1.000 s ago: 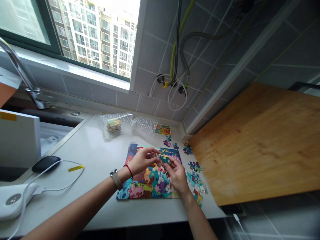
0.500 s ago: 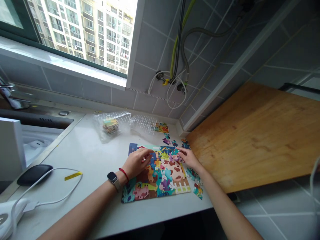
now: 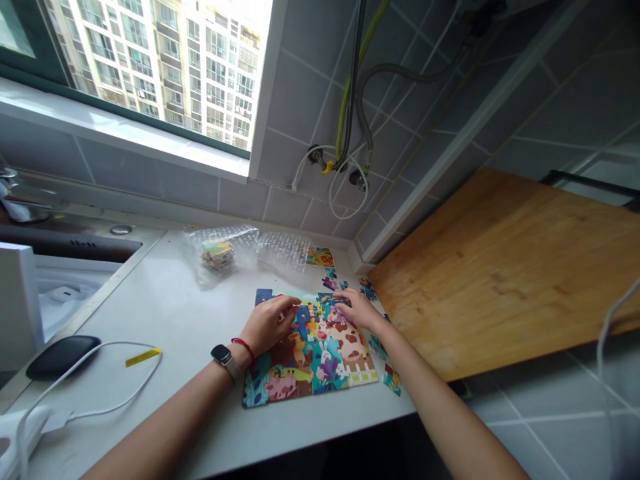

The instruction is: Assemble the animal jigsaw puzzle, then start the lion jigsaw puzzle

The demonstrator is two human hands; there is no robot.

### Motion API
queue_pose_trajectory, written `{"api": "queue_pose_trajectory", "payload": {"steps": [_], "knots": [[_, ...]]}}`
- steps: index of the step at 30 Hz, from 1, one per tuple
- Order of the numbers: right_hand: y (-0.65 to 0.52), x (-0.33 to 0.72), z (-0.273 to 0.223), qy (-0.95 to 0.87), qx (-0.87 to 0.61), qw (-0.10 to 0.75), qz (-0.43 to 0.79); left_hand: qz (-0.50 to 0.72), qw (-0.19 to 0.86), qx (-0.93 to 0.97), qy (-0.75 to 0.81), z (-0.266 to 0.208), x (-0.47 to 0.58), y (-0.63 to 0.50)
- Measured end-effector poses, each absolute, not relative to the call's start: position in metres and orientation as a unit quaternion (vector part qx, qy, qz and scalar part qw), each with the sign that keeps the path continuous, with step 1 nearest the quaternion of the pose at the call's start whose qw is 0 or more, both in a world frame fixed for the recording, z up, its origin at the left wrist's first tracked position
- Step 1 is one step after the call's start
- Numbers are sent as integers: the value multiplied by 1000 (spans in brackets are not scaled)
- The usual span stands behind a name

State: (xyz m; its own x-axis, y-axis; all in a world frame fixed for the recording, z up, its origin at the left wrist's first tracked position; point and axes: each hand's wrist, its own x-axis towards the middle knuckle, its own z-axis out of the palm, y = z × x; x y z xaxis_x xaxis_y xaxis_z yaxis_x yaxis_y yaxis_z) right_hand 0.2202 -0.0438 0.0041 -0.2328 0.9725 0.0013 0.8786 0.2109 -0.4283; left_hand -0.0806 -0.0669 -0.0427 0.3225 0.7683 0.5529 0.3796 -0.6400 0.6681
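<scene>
A jigsaw puzzle with farm animals, among them a brown-spotted cow and a white rabbit, lies on the counter in front of me. My left hand rests over its upper left part, fingers curled together; anything inside them is hidden. My right hand reaches over the upper right part. Its thumb and fingers are around a teal and purple puzzle piece, low over the picture or touching it. Loose puzzle pieces lie along the puzzle's right side, and more loose pieces lie beyond its far edge.
A clear bubble-wrap bag with stacked pieces lies behind the puzzle. A wooden board leans close on the right. To the left are a black rounded device, a white cable, a yellow strip and the sink.
My right hand has moved left with the teal and purple piece, further over the puzzle. My left hand stays almost in place. The whole view has shifted slightly.
</scene>
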Motion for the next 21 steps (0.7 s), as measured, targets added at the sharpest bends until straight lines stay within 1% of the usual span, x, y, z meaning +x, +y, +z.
{"api": "queue_pose_trajectory", "payload": {"steps": [4,11,19,21], "knots": [[-61,221,5,-778,-593,91,185,442,229,786,366,-43,-80,-68],[-65,220,5,-787,-584,71,186,421,252,789,370,-45,-80,-68],[-57,223,3,-779,-585,86,211,401,269,793,372,-46,-80,-67],[-54,220,4,-768,-585,113,234,398,267,795,372,-46,-80,-67]]}}
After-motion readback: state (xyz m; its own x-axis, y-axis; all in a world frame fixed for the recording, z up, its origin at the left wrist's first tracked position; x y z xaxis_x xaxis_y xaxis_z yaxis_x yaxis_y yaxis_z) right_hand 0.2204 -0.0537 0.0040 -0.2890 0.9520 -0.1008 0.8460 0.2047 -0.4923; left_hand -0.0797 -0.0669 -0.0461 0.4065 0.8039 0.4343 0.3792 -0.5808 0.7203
